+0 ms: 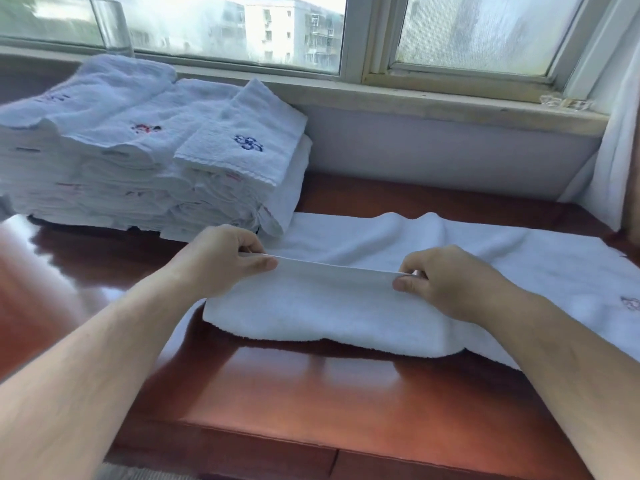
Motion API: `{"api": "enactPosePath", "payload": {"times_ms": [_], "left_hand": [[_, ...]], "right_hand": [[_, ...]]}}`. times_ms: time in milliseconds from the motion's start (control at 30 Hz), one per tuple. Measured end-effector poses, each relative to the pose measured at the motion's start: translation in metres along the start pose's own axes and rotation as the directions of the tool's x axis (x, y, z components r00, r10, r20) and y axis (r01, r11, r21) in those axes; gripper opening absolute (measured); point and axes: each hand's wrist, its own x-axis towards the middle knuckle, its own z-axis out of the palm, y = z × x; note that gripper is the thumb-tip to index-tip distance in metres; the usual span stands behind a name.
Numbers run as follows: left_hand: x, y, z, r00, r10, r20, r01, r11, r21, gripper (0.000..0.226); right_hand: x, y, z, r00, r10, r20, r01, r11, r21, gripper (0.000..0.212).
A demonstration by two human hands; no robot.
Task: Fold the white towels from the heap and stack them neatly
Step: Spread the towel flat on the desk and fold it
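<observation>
**Both hands pinch the towel's edge above the table**

The left hand (225, 261) and right hand (446, 282) each grip the same edge of a white towel (329, 310), thumb on the near side and curled fingers behind. The edge is pulled taut between them and lifted a little off the table (311, 393). Below it, the cloth hangs to a soft rounded fold that rests on the wood.

The rest of the towel lies flat behind and to the right of the hands, reaching toward the right edge of the view. A faint embroidered mark (628, 303) shows near its right end. The towel's far left part runs up to the foot of the stack (138, 161).

The stack of folded white towels stands at the far left of the table, against the sill (415, 105). It is tall and somewhat uneven, with layers jutting out at the sides. The top towel (239, 133) sits askew at the stack's right and bears a blue motif. Another one to its left carries a red and dark motif (145, 128).

A clear glass (112, 26) stands on the sill behind the stack. A pale curtain (620, 133) hangs at the far right. The table is glossy red-brown wood.
</observation>
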Motion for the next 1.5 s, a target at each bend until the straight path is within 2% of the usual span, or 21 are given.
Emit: {"api": "enactPosePath", "payload": {"times_ms": [67, 267, 333, 467, 567, 633, 667, 733, 767, 833, 900, 1000, 1133, 1267, 1433, 1500], "left_hand": [[0.009, 0.001, 0.002, 1.000, -0.027, -0.006, 0.027, 0.999, 0.034, 0.025], [0.031, -0.001, 0.014, 0.994, -0.109, 0.002, 0.108, 0.987, 0.119, 0.033], [0.034, -0.004, 0.021, 0.994, -0.110, -0.020, 0.111, 0.977, 0.184, 0.034], [0.032, -0.002, 0.024, 0.991, -0.101, -0.088, 0.123, 0.949, 0.289, 0.036], [0.024, 0.013, 0.023, 0.983, 0.102, -0.156, -0.017, 0.884, 0.468, 0.029], [0.014, 0.034, 0.031, 0.941, 0.261, -0.213, -0.134, 0.871, 0.473, 0.022], [0.008, 0.048, 0.038, 0.931, 0.294, -0.215, -0.181, 0.886, 0.427, 0.018], [-0.004, 0.069, 0.059, 0.959, 0.249, -0.135, -0.204, 0.937, 0.283, 0.023], [-0.009, 0.075, 0.072, 0.980, 0.196, -0.043, -0.179, 0.952, 0.248, 0.032], [-0.014, 0.076, 0.092, 0.982, 0.098, 0.162, -0.147, 0.933, 0.329, 0.055], [-0.015, 0.066, 0.096, 0.960, 0.037, 0.279, -0.153, 0.900, 0.409, 0.071], [-0.015, 0.046, 0.088, 0.949, 0.034, 0.314, -0.180, 0.874, 0.450, 0.084], [-0.017, 0.033, 0.079, 0.944, 0.028, 0.330, -0.193, 0.856, 0.480, 0.089], [-0.018, 0.034, 0.075, 0.940, 0.024, 0.340, -0.195, 0.856, 0.479, 0.083], [-0.016, 0.049, 0.069, 0.921, -0.057, 0.385, -0.171, 0.830, 0.532, 0.072], [-0.017, 0.069, 0.075, 0.930, -0.039, 0.365, -0.170, 0.836, 0.521, 0.068]], "right_hand": [[0.013, 0.002, -0.003, 1.000, 0.017, 0.000, -0.017, 0.999, -0.047, 0.020], [0.047, 0.009, 0.002, 0.998, 0.051, 0.044, -0.050, 0.998, -0.040, 0.017], [0.053, 0.013, 0.010, 0.996, 0.078, 0.050, -0.078, 0.997, 0.000, 0.018], [0.055, 0.024, 0.027, 0.992, 0.121, -0.031, -0.116, 0.983, 0.143, 0.020], [0.053, 0.026, 0.030, 0.990, 0.113, -0.079, -0.098, 0.979, 0.181, 0.023], [0.052, 0.024, 0.031, 0.989, 0.102, -0.110, -0.081, 0.981, 0.179, 0.024], [0.051, 0.023, 0.031, 0.987, 0.100, -0.123, -0.078, 0.983, 0.167, 0.025], [0.048, 0.020, 0.030, 0.984, 0.108, -0.145, -0.090, 0.988, 0.128, 0.026], [0.044, 0.019, 0.029, 0.981, 0.116, -0.153, -0.100, 0.989, 0.109, 0.027], [0.034, 0.020, 0.026, 0.978, 0.129, -0.162, -0.117, 0.990, 0.083, 0.029], [0.021, 0.022, 0.024, 0.976, 0.137, -0.168, -0.126, 0.989, 0.077, 0.029], [-0.002, 0.026, 0.022, 0.974, 0.132, -0.185, -0.121, 0.990, 0.067, 0.024], [-0.032, 0.034, 0.021, 0.958, 0.139, -0.249, -0.150, 0.988, -0.027, 0.018], [-0.059, 0.050, 0.022, 0.925, 0.214, -0.313, -0.214, 0.976, 0.034, 0.018], [-0.081, 0.066, 0.024, 0.883, 0.252, -0.396, -0.237, 0.968, 0.088, 0.031], [-0.089, 0.074, 0.021, 0.874, 0.277, -0.399, -0.252, 0.961, 0.116, 0.037]]}}
